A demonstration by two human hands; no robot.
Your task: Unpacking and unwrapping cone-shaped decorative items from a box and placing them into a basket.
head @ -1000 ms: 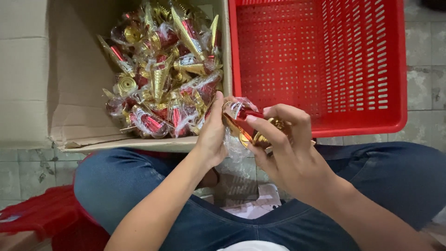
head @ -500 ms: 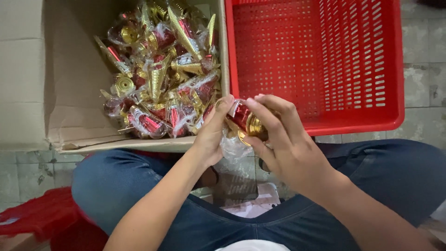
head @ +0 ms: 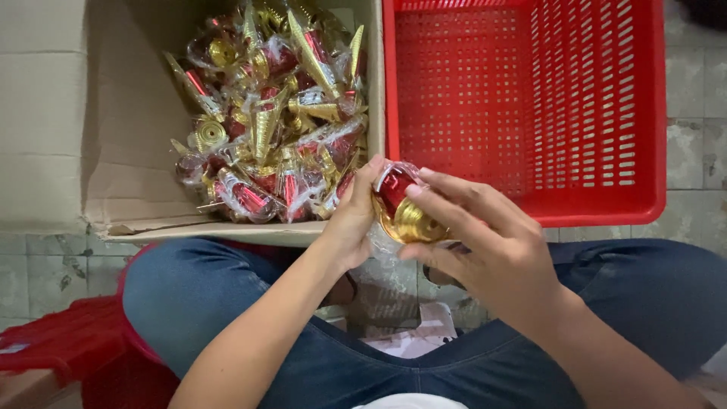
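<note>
Here, a small red and gold ornament, part-wrapped in clear plastic film, sits pinched between both hands just in front of the near edge of the red basket. The left hand grips the ornament's left side with its thumb up against the red part, while the right hand closes its fingers over the top and its thumb under the gold ribbed end, so both hands are grasping the one piece. Crumpled film hangs below the ornament, between the hands. To the left of the basket, touching its wall, stands an open cardboard box holding a heap of like ornaments, gold cones and red pieces in clear wrap, piled toward the side nearest the basket. On the near side of the basket lie the person's crossed legs in blue jeans, over a tiled floor.
</note>
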